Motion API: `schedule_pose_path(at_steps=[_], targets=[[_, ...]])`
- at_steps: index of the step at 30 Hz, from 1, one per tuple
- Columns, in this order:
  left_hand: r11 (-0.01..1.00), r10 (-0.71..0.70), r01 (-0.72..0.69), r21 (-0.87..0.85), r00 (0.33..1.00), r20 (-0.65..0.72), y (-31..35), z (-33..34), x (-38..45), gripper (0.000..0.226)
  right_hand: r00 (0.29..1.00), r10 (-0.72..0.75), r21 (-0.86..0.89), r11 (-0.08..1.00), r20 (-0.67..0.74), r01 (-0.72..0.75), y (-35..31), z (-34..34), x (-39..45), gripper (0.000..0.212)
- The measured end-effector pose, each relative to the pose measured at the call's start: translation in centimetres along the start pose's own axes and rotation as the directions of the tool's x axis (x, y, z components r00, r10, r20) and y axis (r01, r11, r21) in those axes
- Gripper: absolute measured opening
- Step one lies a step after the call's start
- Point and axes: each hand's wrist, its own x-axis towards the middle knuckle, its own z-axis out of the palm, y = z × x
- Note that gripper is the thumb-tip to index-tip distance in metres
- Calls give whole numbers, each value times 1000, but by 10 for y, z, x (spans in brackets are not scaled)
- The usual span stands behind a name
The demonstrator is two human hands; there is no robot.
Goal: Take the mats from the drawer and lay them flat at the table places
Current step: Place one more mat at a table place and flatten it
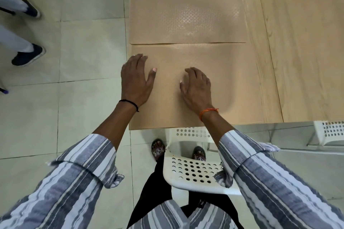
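Both hands rest on the near mat [214, 72] at centre frame — the left hand [135, 82] flat with fingers together, thumb out, the right hand [197, 87] with fingers loosely curled, pinching nothing. The far mat [186, 9] lies flat above. A bulge shows beside the right wrist; lifting off unevenly could leave it — or skew the mat across the table [297, 42] edge.

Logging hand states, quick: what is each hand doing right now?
Left hand: open, fingers flat, pressing the near mat.
Right hand: open, fingers loosely bent, resting on that mat, holding nothing.
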Motion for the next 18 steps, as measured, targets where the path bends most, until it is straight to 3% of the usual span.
schedule_pose_path(at_steps=[4, 11, 18], targets=[[996, 67, -68, -58, 998, -14, 25, -18, 7, 52, 997, -32, 79, 996, -69, 37, -25, -31, 2, 42], [980, 169, -176, -95, 983, -76, 57, -66, 10, 50, 980, -128, 55, 989, -156, 138, -42, -89, -12, 43], [977, 154, -169, -127, 980, -123, 96, -105, -17, 45, 943, -180, 61, 977, -280, 205, -32, -156, -52, 45]])
